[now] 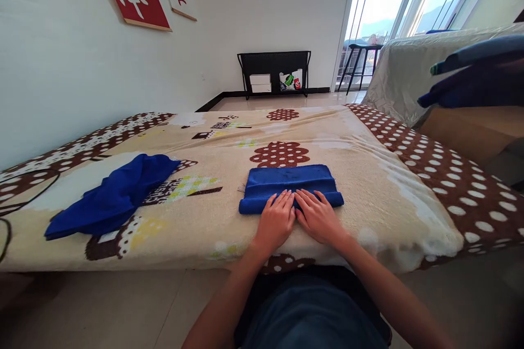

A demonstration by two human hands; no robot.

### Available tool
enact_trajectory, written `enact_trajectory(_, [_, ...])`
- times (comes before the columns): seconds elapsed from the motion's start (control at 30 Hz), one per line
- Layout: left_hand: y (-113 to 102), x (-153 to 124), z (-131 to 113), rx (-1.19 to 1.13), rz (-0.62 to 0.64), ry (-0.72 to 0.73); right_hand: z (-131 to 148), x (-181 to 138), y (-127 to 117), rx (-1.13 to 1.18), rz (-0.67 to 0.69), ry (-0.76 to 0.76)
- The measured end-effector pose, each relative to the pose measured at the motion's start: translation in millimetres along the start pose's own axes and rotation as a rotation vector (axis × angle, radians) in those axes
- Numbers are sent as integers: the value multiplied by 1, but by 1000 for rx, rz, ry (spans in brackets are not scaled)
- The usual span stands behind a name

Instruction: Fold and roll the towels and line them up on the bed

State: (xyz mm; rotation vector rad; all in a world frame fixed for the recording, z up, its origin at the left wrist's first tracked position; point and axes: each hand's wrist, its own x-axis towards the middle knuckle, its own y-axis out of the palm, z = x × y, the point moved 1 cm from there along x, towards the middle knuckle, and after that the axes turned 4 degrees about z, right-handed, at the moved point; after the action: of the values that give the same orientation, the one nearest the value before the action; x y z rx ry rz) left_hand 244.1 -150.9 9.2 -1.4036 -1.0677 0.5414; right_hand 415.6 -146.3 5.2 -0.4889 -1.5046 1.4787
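A blue cloth (290, 175) lies on the patterned blanket in front of me, its near edge turned into a roll that runs left to right. On the left part of that roll rests my left hand (278, 221), fingers stretched out and flat. My right hand (317, 215) lies flat on the roll just beside it, the fingertips of both hands almost meeting at the middle. Neither hand is wrapped round the cloth. Further left, a second blue cloth (118, 193) sits crumpled and loose on the blanket.
The cream and brown blanket (368, 196) covers a wide low surface. Dark cord (30, 202) curves at the left edge. To the right are a cardboard box (470, 128) with blue cloths (478, 79) above it and a plastic-covered piece of furniture (403, 73). A black rack (274, 62) stands at the far wall.
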Motion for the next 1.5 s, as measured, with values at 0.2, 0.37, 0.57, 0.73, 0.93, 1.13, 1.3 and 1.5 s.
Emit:
enact_trajectory(0.2, [-10,-36,43,66,-83,-217,-43,-33,-2,-65,-70,136])
enact_trajectory(0.37, [-14,-28,40,135,-94,-262,-31,-24,-4,-101,-88,192])
enact_trajectory(0.57, [-7,13,23,23,117,-102,-2,21,5,26,69,65])
enact_trajectory(0.73, [-22,-7,66,108,42,-347,-50,7,-1,-64,54,286])
enact_trajectory(0.93, [-19,7,32,65,45,-196,-22,21,0,-40,74,108])
enact_trajectory(1.13, [-14,17,36,72,73,-416,-29,37,-3,-58,155,265])
enact_trajectory(1.3, [-19,8,46,182,0,-516,-47,26,-8,-107,102,403])
enact_trajectory(1.5, [-9,40,33,69,198,-291,-25,51,1,10,264,187])
